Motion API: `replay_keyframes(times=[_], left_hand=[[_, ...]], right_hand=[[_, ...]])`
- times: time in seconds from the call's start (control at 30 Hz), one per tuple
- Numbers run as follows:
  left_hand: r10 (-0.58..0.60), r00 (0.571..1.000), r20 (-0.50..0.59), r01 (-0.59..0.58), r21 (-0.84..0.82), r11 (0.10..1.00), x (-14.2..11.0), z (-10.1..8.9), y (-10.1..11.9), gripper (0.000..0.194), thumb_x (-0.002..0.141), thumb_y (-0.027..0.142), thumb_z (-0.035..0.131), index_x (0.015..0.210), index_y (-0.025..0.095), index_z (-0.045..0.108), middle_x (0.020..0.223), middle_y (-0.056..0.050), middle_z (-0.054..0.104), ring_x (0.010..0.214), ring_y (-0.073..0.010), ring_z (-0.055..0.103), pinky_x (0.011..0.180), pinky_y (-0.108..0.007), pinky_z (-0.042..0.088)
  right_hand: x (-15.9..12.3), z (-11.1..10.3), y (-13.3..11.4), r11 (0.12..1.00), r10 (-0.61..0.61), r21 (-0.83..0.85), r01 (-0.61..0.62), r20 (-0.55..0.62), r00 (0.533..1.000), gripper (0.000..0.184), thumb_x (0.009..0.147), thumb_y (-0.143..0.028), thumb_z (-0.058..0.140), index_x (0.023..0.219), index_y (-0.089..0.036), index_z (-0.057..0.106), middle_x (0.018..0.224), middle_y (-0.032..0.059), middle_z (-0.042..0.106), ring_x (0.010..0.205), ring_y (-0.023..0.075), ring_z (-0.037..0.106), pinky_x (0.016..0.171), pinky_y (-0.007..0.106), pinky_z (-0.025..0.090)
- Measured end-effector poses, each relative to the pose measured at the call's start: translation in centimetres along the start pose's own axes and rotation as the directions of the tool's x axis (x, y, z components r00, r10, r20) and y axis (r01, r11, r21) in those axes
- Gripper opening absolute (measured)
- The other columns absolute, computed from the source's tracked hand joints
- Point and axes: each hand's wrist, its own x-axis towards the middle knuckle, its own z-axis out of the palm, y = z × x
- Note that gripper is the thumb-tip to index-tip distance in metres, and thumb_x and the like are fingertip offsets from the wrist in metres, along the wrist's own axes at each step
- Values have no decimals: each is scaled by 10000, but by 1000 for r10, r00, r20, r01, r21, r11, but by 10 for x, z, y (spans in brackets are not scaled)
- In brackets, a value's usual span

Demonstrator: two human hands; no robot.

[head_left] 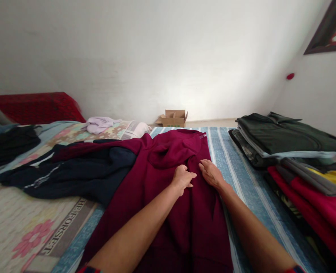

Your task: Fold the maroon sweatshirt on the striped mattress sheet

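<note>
A maroon garment [168, 212] lies spread lengthwise on a blue striped sheet [241, 178] in front of me. Both my hands rest on its upper middle, close together. My left hand [182, 178] is curled, its fingers pinching a fold of the maroon cloth. My right hand [211, 172] lies palm down on the fabric with fingers bent against it, just right of the left hand. A raised fold of the maroon cloth runs between the two hands.
A dark navy garment [79, 170] lies to the left, partly under the maroon one. Folded clothes are stacked at the right [284, 140]. A red pillow [37, 106], a lilac garment [98, 123] and a small cardboard box [174, 118] lie farther back.
</note>
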Motion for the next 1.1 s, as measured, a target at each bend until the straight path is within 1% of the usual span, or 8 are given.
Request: replay_keyframes(times=[0.17,0.3,0.4,0.5,0.63,0.73,0.93,1.1], left_hand=[[-20,998,62,13,117,993,6,4,2,157,697,228,663,779,154,552,577,33,535,470,-88,496,382,-169,322],[31,999,17,-35,285,958,9,1,3,194,585,167,713,689,162,550,686,-10,609,685,-158,599,463,-185,368],[50,999,7,-49,366,929,7,-2,2,226,605,234,710,768,147,580,791,-69,661,764,-217,635,486,-211,401],[21,997,76,-48,379,924,0,-6,-1,307,689,326,653,906,122,579,688,-72,674,573,-207,646,417,-224,406],[-55,973,226,-35,379,925,-8,-8,-7,463,710,234,636,1111,63,480,547,-66,659,454,-211,633,353,-212,407],[-53,973,225,-35,372,928,-10,-7,-9,541,713,196,625,1186,43,411,537,-76,663,426,-215,627,333,-207,408],[-74,967,243,7,265,964,-17,-9,-11,619,728,163,592,1281,69,330,712,-109,697,468,-197,648,352,-195,435],[-112,947,301,61,175,983,-31,-14,-12,807,743,101,570,1407,107,112,874,-131,697,458,-147,636,383,-185,454]], right_hand=[[-2,6,-2,999,19,-36,-20,-22,1000,352,957,-286,282,1086,-154,581,1145,114,580,1083,178,512,907,274,354],[-3,9,-3,997,10,-80,-12,-21,1000,319,947,-307,320,1019,-164,596,1082,108,589,1053,195,508,918,296,349],[-4,10,-4,993,5,-117,-7,-17,1000,321,941,-334,340,1006,-152,596,1074,122,579,1078,219,482,947,324,327],[-5,9,-6,989,4,-145,-6,-14,1000,321,939,-335,343,1003,-145,594,1069,127,573,1079,227,474,943,335,328],[-7,3,-11,985,9,-170,-10,-7,1000,315,937,-333,347,985,-147,596,1042,128,577,1051,237,487,919,349,342],[-14,-4,-20,984,9,-179,-10,-5,1000,331,941,-342,329,1014,-146,585,1071,141,573,1080,249,478,932,369,330],[-38,-1,-37,985,-21,-170,33,70,997,367,948,-345,295,1128,-150,548,1257,131,516,1212,246,412,987,370,293],[-45,8,-41,985,10,-172,6,89,996,413,949,-344,285,1204,-119,519,1335,158,461,1280,267,345,1022,404,259]])
